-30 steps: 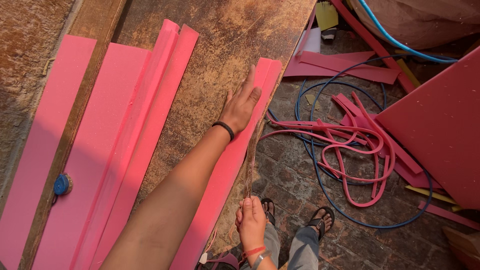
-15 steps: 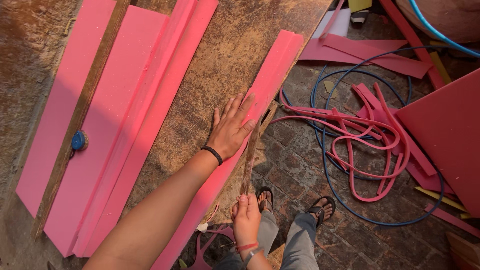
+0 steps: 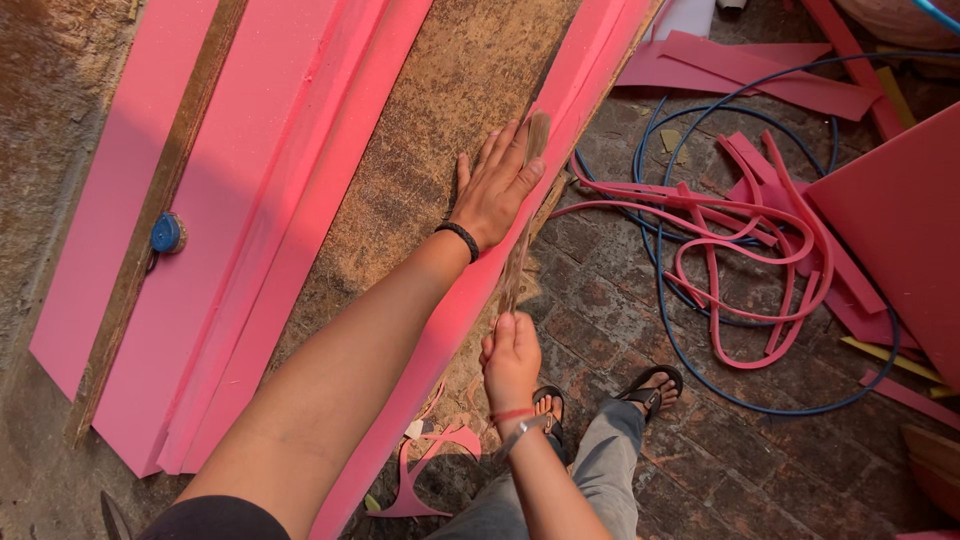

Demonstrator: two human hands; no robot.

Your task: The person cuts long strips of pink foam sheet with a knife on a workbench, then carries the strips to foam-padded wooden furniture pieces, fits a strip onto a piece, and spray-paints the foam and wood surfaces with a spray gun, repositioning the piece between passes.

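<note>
My left hand (image 3: 497, 190) lies flat, fingers spread, on a long pink foam strip (image 3: 592, 70) that runs along the right edge of a worn brown table top (image 3: 450, 110). A black band circles that wrist. My right hand (image 3: 510, 360) is below it, off the table edge, shut on a thin brownish blade-like tool (image 3: 522, 235). The tool is blurred and its tip reaches up beside my left fingertips, against the strip's outer edge.
Wide pink sheets (image 3: 250, 200) cover the table's left side under a wooden slat (image 3: 190, 150) with a blue round knob (image 3: 165, 233). On the brick floor lie tangled pink offcuts (image 3: 745, 235), a blue hose (image 3: 700, 345), a large pink panel (image 3: 900, 220) and my sandalled feet (image 3: 650, 385).
The tool in my right hand has moved up along the strip's edge to my left fingertips. My left hand stays pressed on the strip. The view has shifted closer.
</note>
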